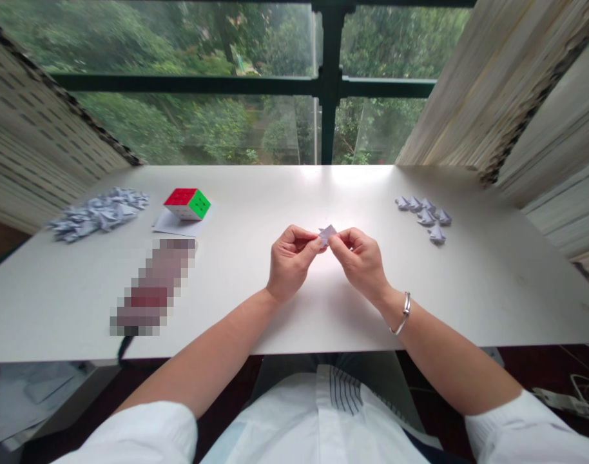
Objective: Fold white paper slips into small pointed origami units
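Observation:
A small folded piece of white paper [328,232] is pinched between my two hands above the middle of the table. My left hand [292,259] grips its left side with thumb and fingers closed. On the other side, my right hand [361,259] pinches the paper between thumb and forefinger. A pointed flap sticks up between the fingertips; the lower part of the paper is hidden by my thumbs. Several folded paper pieces [426,212] stand in a small group to the right, apart from my hands.
A large heap of folded paper pieces [98,214] lies at the far left of the white table [256,200]. Beside it a puzzle cube [187,203] sits on white paper sheets [171,224]. A blurred-out flat object [154,290] lies nearer, a dark strap [125,348] hanging over the front edge.

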The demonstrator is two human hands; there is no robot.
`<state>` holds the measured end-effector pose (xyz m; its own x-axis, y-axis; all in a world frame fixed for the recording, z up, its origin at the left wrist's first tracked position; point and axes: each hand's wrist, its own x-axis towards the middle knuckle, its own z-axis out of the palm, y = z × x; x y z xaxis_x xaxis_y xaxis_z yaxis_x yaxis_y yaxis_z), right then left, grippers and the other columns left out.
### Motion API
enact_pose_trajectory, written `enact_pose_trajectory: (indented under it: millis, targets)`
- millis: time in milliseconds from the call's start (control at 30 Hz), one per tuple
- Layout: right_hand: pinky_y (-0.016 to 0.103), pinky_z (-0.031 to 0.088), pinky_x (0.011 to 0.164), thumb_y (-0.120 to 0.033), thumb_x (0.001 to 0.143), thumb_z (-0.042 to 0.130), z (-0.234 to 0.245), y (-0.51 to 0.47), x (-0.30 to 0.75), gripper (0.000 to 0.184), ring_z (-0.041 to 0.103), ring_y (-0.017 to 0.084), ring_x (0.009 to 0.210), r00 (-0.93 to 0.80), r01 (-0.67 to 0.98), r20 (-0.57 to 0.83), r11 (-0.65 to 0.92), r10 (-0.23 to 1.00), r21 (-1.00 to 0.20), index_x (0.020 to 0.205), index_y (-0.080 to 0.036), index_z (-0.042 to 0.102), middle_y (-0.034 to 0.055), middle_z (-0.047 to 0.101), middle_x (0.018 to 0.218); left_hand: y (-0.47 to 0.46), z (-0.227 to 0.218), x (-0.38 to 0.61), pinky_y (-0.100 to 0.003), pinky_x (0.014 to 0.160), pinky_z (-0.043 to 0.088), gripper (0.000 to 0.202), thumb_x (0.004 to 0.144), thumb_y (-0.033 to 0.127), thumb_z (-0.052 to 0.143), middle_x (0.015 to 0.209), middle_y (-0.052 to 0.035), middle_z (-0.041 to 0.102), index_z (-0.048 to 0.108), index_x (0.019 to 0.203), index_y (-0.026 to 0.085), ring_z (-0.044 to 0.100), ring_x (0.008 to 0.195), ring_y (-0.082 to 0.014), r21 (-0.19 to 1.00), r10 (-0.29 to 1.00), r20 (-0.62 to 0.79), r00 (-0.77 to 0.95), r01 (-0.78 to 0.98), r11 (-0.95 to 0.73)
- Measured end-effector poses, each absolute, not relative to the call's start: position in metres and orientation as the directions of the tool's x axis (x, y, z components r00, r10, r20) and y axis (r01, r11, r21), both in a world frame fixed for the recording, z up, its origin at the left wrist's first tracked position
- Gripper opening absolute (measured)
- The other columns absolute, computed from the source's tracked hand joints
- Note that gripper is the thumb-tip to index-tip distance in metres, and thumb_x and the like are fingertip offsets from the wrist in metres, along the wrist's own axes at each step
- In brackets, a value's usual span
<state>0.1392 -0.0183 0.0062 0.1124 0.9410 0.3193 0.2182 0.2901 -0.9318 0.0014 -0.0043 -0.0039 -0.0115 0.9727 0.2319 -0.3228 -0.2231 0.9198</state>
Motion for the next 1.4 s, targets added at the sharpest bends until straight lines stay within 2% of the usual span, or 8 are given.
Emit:
enact_pose_trajectory:
  millis: [200, 367, 533, 700, 933, 1200, 1400]
  targets:
    - [0.026, 0.044, 0.057, -0.041, 0.083, 0.068, 0.008, -0.018, 0.137, 0.026, 0.053, 0.012, 0.061, 0.133, 0.171, 0.285, 0.261, 0.949, -0.950, 0.072, -0.019, 0.062, -0.0001, 0.062, 0.069, -0.003, -0.004, 0.001, -0.031, 0.074, 0.060, 0.031, 0.069, 0.035, 0.084, 0.074, 0.0005, 0.071, 0.060, 0.077, 0.018, 0.071, 0.070, -0.0146, 0.915, 0.970, 0.236, -0.056, -0.322, -0.242]
    - [0.026, 0.044, 0.056, -0.044, 0.076, 0.075, 0.004, -0.015, 0.138, 0.028, 0.052, 0.011, 0.062, 0.165, 0.056, 0.212, 0.205, 0.963, -0.977, 0.078, -0.019, 0.061, -0.0003, 0.062, 0.073, -0.002, -0.006, 0.000, -0.033, 0.076, 0.060, 0.031, 0.070, 0.035, 0.083, 0.079, -0.0002, 0.072, 0.059, 0.080, 0.018, 0.071, 0.072, -0.0147, 0.915, 0.973, 0.225, -0.046, -0.333, -0.227]
    - [0.024, 0.043, 0.054, -0.047, 0.073, 0.078, -0.001, -0.012, 0.138, 0.034, 0.049, 0.009, 0.060, 0.164, -0.022, 0.140, 0.146, 0.977, -0.989, 0.081, -0.019, 0.060, -0.0021, 0.060, 0.072, 0.001, -0.007, 0.000, -0.030, 0.076, 0.058, 0.035, 0.065, 0.029, 0.087, 0.075, 0.0018, 0.070, 0.058, 0.081, 0.018, 0.070, 0.072, -0.0133, 0.913, 0.975, 0.221, -0.033, -0.344, -0.219]
    - [0.021, 0.037, 0.045, -0.053, 0.073, 0.077, 0.003, -0.012, 0.137, 0.039, 0.046, 0.007, 0.055, 0.095, -0.110, 0.061, 0.072, 0.994, -0.991, 0.083, -0.018, 0.062, -0.0021, 0.059, 0.070, 0.005, -0.006, -0.001, -0.030, 0.073, 0.059, 0.034, 0.066, 0.028, 0.086, 0.073, 0.0024, 0.069, 0.057, 0.080, 0.018, 0.069, 0.069, -0.0130, 0.886, 0.968, 0.220, -0.120, -0.391, -0.250]
    - [0.018, 0.032, 0.038, -0.045, 0.068, 0.082, 0.011, -0.015, 0.136, 0.033, 0.048, 0.007, 0.052, 0.030, -0.215, -0.010, -0.003, 0.999, -0.977, 0.079, -0.017, 0.066, -0.0020, 0.059, 0.064, 0.005, -0.006, -0.001, -0.024, 0.070, 0.056, 0.035, 0.064, 0.027, 0.087, 0.072, 0.0030, 0.067, 0.056, 0.078, 0.018, 0.066, 0.068, -0.0102, 0.883, 0.967, 0.215, -0.135, -0.397, -0.252]
    - [0.017, 0.031, 0.038, -0.047, 0.066, 0.082, 0.010, -0.014, 0.137, 0.035, 0.047, 0.006, 0.050, 0.017, -0.230, -0.085, -0.079, 0.996, -0.970, 0.074, -0.017, 0.067, -0.0016, 0.059, 0.063, 0.003, -0.004, 0.001, -0.025, 0.070, 0.057, 0.036, 0.065, 0.027, 0.087, 0.073, 0.0030, 0.067, 0.055, 0.080, 0.019, 0.067, 0.069, -0.0109, 0.871, 0.982, 0.159, -0.098, -0.454, -0.187]
    - [0.017, 0.028, 0.038, -0.043, 0.060, 0.087, 0.010, -0.013, 0.138, 0.035, 0.044, 0.006, 0.050, -0.045, -0.362, -0.129, -0.136, 0.991, -0.922, 0.070, -0.016, 0.068, -0.0022, 0.056, 0.061, 0.002, -0.001, 0.002, -0.024, 0.067, 0.057, 0.037, 0.064, 0.027, 0.087, 0.072, 0.0033, 0.068, 0.054, 0.078, 0.019, 0.067, 0.068, -0.0113, 0.876, 0.988, 0.121, -0.094, -0.458, -0.151]
